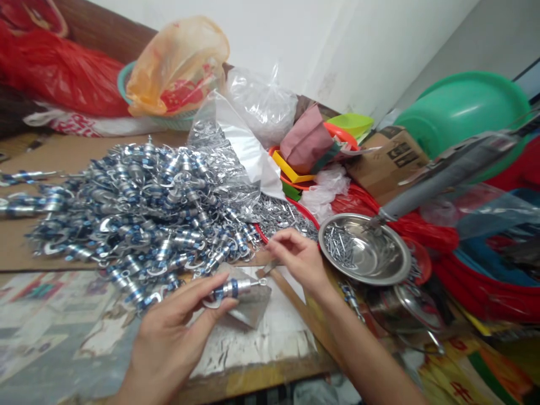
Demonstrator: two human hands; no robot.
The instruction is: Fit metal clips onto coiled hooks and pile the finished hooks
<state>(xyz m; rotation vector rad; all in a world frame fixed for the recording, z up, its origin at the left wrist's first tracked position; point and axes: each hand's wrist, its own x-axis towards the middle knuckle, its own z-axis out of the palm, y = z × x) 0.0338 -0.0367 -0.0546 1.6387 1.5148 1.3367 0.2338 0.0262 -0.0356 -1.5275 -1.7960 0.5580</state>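
Well, the metal fitting [234,288] looks small and stiff from where I stand, probably with some weight for its size, and its smooth barrel may be slippery. I'd grip it around the blue-banded body, leaving the thin eye at the tip free. It sits over a grey block [257,309], in front of the heap of similar fittings [143,208]. The left hand [171,326] has it pinched by the hooked end between thumb and fingers, eye pointing right. The right hand [301,260] hangs near the red-rimmed container [311,214], fingers curled and thumb drawn in close; I can't tell whether anything small is between the tips.
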